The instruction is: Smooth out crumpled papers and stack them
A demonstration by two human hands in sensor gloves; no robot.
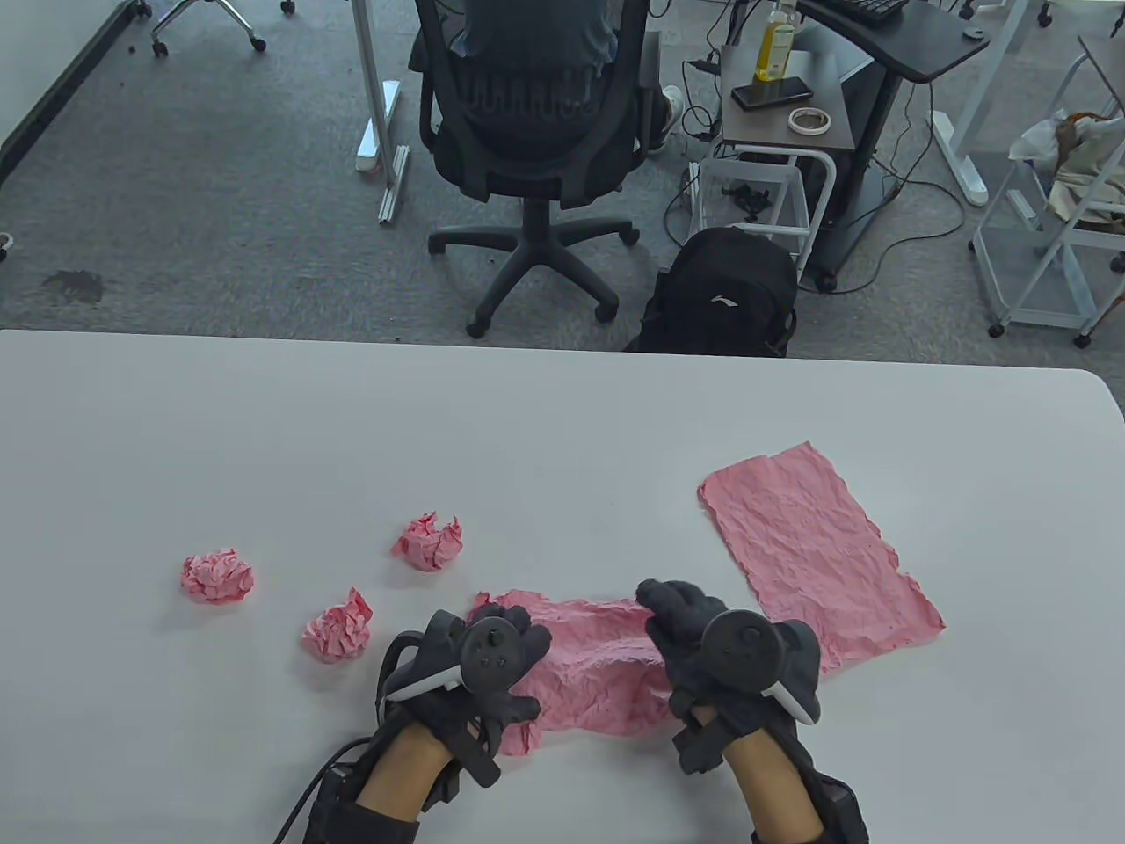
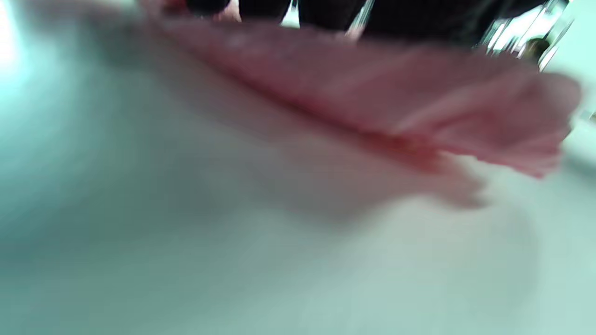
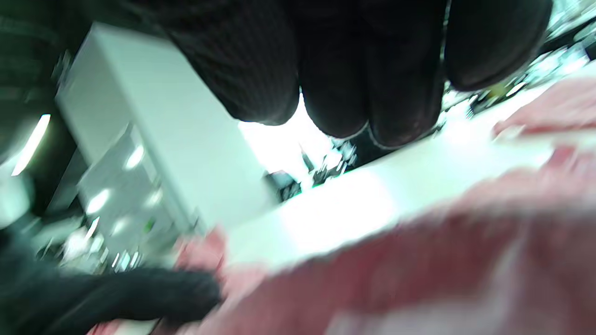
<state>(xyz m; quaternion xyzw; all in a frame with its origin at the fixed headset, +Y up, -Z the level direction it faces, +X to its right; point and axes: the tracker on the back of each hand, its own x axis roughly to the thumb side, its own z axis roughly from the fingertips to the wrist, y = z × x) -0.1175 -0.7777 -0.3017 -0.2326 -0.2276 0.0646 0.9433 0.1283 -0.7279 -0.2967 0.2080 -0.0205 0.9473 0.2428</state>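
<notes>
A half-opened pink paper (image 1: 598, 668) lies near the table's front edge, still wrinkled and humped in the middle. My left hand (image 1: 514, 651) rests on its left part with fingers spread. My right hand (image 1: 681, 615) lies on its right part, its fingers (image 3: 335, 93) bent over the far edge and the thumb apart from them. In the blurred left wrist view the paper's (image 2: 396, 97) edge stands off the table. Three crumpled pink balls (image 1: 217, 578), (image 1: 338, 626), (image 1: 428, 541) sit to the left. A flattened pink sheet (image 1: 817, 554) lies to the right.
The white table (image 1: 545, 422) stretches bare toward its far edge. Beyond it on the carpet stand an office chair (image 1: 536, 132) with a person seated, a black backpack (image 1: 725, 299) and a small side cart (image 1: 782, 132).
</notes>
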